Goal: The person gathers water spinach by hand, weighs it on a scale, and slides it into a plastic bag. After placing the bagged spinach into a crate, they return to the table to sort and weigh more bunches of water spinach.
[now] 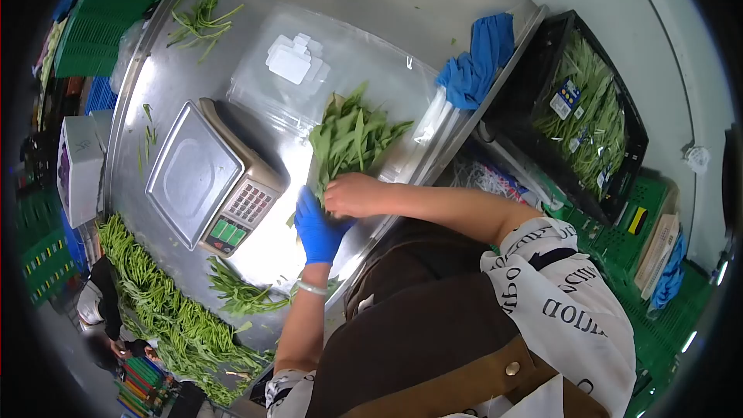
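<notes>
A bunch of leafy greens (352, 135) lies on the metal table near its front edge, its leaves pointing away from me. My left hand (319, 228), in a blue glove, is at the stem end of the bunch; its fingers are pressed against the stems. My bare right hand (348, 194) is closed over the lower part of the same bunch, touching my left hand. Clear plastic bags (255, 70) lie flat beyond the greens, with a stack of white labels (292, 60) on them. A weighing scale (251, 193) stands to the left of my hands.
A long heap of greens (170, 310) covers the table's lower left side, with loose stems (203, 23) at the far left. Crumpled blue gloves (480, 62) lie at the right edge. Beyond it, a black crate (638, 128) holds packed greens. Another person (97, 302) is at the lower left.
</notes>
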{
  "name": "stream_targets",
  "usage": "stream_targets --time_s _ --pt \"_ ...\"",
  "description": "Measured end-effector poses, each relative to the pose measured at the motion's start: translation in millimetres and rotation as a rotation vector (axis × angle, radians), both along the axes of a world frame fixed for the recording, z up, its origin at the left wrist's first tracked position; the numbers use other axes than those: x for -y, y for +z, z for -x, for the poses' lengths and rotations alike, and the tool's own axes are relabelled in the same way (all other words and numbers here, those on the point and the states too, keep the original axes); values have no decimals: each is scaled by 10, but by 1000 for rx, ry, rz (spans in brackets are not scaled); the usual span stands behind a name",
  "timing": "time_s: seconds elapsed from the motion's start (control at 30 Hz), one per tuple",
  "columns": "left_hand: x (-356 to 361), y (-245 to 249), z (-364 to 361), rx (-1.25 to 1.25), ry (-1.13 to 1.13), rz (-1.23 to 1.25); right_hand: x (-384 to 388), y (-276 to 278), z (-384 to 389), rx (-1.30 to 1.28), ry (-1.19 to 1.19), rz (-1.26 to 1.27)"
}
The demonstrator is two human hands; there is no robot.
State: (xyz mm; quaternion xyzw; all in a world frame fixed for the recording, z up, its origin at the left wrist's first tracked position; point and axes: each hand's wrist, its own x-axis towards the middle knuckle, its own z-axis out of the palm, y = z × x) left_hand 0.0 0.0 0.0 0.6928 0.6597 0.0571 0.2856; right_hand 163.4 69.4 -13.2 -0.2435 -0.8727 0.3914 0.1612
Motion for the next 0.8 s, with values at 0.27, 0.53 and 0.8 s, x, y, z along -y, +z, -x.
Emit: stream_targets --time_s 0.27,0.53,0.8 --pt "-70 -84 -35 62 83 -89 -223 161 -428 -82 -832 302" --pt "-41 -27 -114 31 77 -190 -293 74 -405 43 -781 300" --pt "-24 -69 -90 66 75 -232 -116 221 -542 -49 -746 -19"
